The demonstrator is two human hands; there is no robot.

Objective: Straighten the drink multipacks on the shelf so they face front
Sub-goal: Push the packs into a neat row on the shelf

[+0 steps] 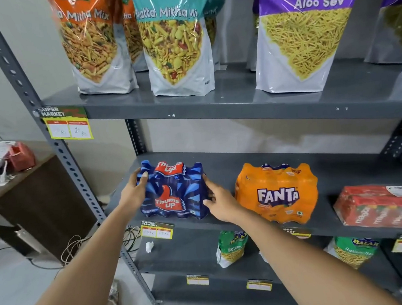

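A blue Thums Up multipack [174,193] stands at the left end of the middle grey shelf [220,161], its logo towards me. My left hand [134,192] grips its left side, fingers curled over the top corner. My right hand [219,200] presses on its right side with fingers spread. An orange Fanta multipack [278,194] stands just right of my right hand, logo to the front. A red Maaza multipack [382,206] lies at the shelf's right end, turned at an angle.
Large snack bags [176,41] fill the shelf above. Smaller green snack bags [231,247] sit on the shelf below. A slotted grey upright [58,149] frames the left side. A brown table [29,190] with a red object stands at the left, cables on the floor.
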